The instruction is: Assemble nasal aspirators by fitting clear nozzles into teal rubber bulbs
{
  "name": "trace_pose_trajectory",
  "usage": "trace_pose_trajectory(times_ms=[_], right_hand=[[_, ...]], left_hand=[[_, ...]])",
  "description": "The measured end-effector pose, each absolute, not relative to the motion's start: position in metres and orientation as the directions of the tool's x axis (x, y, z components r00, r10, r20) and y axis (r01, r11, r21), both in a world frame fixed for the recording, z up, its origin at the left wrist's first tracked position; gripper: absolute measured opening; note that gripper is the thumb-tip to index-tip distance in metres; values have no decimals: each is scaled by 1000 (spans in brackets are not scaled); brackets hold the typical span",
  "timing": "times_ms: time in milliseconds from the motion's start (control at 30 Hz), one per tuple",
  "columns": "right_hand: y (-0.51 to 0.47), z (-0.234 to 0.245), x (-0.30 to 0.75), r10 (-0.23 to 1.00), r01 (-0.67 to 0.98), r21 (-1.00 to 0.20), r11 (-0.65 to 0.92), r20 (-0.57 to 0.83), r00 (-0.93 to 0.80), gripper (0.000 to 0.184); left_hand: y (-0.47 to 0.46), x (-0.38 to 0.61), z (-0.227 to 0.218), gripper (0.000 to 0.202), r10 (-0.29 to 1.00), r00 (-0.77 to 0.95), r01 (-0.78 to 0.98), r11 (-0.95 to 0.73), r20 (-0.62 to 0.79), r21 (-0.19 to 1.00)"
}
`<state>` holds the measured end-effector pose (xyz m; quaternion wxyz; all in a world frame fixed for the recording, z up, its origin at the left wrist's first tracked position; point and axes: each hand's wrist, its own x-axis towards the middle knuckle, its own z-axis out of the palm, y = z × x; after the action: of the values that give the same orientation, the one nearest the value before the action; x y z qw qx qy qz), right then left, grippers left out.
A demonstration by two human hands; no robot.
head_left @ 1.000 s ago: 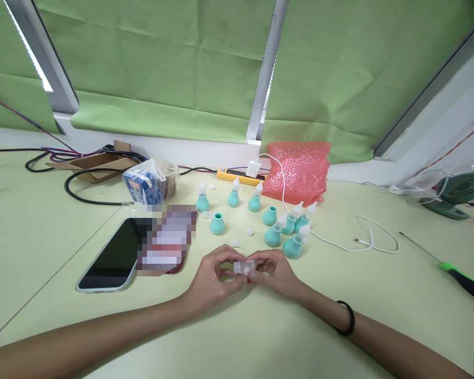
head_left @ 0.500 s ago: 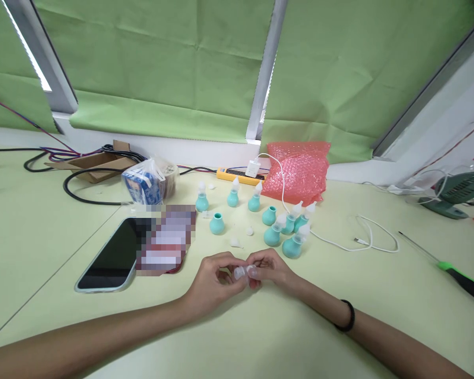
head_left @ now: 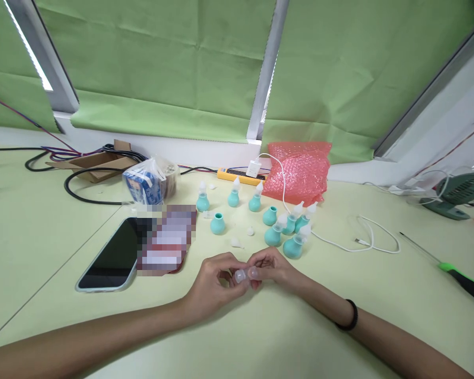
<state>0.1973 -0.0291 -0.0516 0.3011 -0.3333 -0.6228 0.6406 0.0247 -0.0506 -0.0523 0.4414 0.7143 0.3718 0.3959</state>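
My left hand (head_left: 213, 281) and my right hand (head_left: 274, 269) meet low over the table, fingertips pinched together. Between them are small clear plastic pieces (head_left: 245, 274), one in each pinch and touching. Just beyond my hands stand several teal rubber bulbs (head_left: 292, 246), most with clear nozzle tips, and one open teal bulb (head_left: 217, 223) without a tip. A loose clear tip (head_left: 236, 242) lies on the table near my left fingers. A black band sits on my right wrist.
A dark phone (head_left: 110, 258) and a blurred red item lie to the left. A pink bubble-wrap bag (head_left: 300, 169), a yellow power strip (head_left: 239, 176), a white cable (head_left: 359, 239) and a green-handled screwdriver (head_left: 460, 276) lie further out. Black cables and a bagged carton sit back left.
The clear pieces have dropped slightly and turned between my fingertips; both hands have stayed in the same spot, pinched together.
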Motion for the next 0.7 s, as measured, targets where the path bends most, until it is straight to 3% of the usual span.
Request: trace_pose_trajectory(times_ms=[533,700], right_hand=[[-31,-55,196,819,39,-999,24,-2,-573,25],[-37,-58,191,915,143,-967,212,145,-378,22]], left_hand=[[-50,25,-54,16,883,404,186,-334,238,924],[-48,25,-53,17,901,373,166,-298,221,940]])
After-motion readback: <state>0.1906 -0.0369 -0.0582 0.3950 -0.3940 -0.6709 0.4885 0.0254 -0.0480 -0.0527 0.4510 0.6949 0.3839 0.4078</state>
